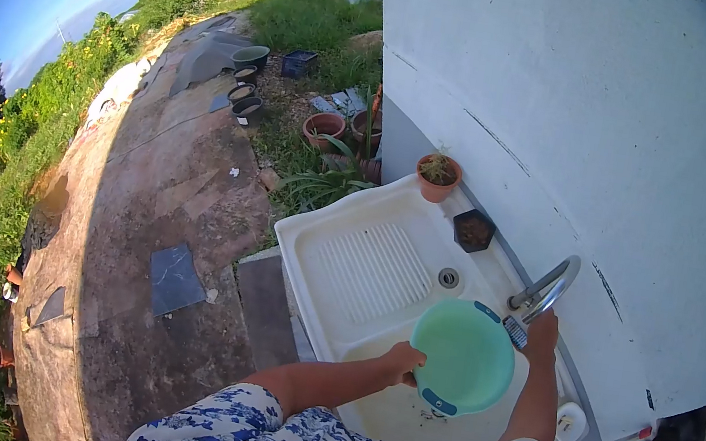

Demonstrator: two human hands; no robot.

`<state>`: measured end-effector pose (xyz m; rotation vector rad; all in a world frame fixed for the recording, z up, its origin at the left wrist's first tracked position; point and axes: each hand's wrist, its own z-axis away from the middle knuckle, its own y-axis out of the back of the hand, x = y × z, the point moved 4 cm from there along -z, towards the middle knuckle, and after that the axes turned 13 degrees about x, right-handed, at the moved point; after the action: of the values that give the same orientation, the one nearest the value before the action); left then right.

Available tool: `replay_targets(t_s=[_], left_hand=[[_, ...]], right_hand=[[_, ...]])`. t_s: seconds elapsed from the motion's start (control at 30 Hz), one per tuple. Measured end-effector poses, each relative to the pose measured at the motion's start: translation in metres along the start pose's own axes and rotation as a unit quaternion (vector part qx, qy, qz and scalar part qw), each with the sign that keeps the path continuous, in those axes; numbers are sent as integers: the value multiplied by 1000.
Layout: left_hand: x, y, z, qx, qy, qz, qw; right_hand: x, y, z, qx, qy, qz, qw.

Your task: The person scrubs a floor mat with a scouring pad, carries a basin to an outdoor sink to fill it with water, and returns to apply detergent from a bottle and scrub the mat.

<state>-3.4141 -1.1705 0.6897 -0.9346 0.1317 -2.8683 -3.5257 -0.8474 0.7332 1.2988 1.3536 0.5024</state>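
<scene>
A light green plastic basin (462,357) with blue-grey handle patches is tilted over the white sink (379,352). My left hand (405,363) is closed on its left rim. My right hand (542,334) is closed at the end of the curved metal tap (566,272), beside the basin's upper right edge. A grey, ridged spout head (516,333) shows by the right fingers, over the basin's rim. Whether water runs or lies in the basin is hard to make out. Small dark debris lies in the sink below the basin.
On the sink's back ledge stand a terracotta pot (438,178) with a plant and a black hexagonal pot (473,230). A ridged washboard (375,271) and a drain (448,278) lie left of the tap. A white wall (560,115) rises on the right; a white container (570,424) sits near my right forearm.
</scene>
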Motion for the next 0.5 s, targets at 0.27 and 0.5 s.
replay_targets(t_s=[0.27,0.5], left_hand=[[-4,-16,-2,15,3,-8,1000],[-14,-20,-11,49,9,-5,999]], right_hand=[[11,-10,32,27,130,16,991],[-34,4,64,-16,-278,-433,857]])
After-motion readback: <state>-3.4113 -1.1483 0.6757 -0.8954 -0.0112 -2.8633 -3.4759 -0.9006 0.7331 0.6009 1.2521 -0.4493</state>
